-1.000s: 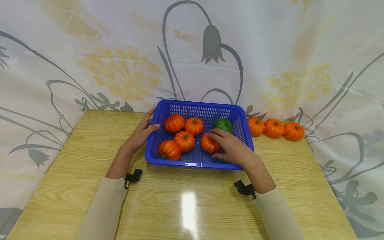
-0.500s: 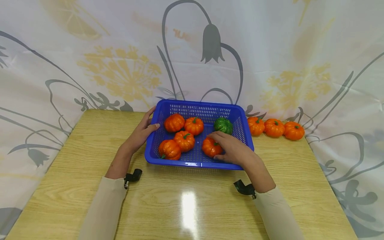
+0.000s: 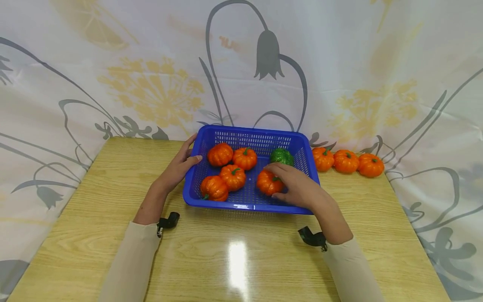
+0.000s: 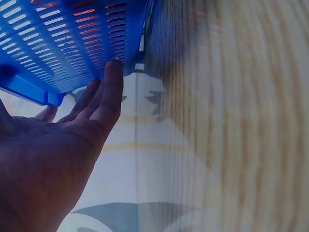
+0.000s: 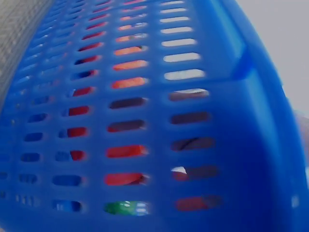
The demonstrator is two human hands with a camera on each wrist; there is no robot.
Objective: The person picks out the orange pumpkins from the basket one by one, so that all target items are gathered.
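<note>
A blue slotted plastic basket (image 3: 250,207) stands on the table with small pumpkins inside. My left hand (image 3: 176,167) holds its left side, thumb over the rim; in the left wrist view the fingers (image 4: 112,89) lie against the outer wall. My right hand (image 3: 296,184) reaches over the front right rim and grips an orange pumpkin (image 3: 268,183), fingers on its far right and thumb at its near side. Just behind sits a green pumpkin (image 3: 281,156). Several orange pumpkins (image 3: 232,178) fill the basket's left half. The basket wall (image 5: 154,106) mostly hides the right hand's work in the right wrist view.
Outside the basket, to its right, three orange pumpkins (image 3: 346,161) sit in a row near the back edge of the wooden table (image 3: 196,260). A floral-patterned curtain (image 3: 151,84) hangs behind the table and along its sides.
My right hand has shifted slightly right, and the orange pumpkin at its fingers has moved right with it. The left hand and the basket stay in place.
</note>
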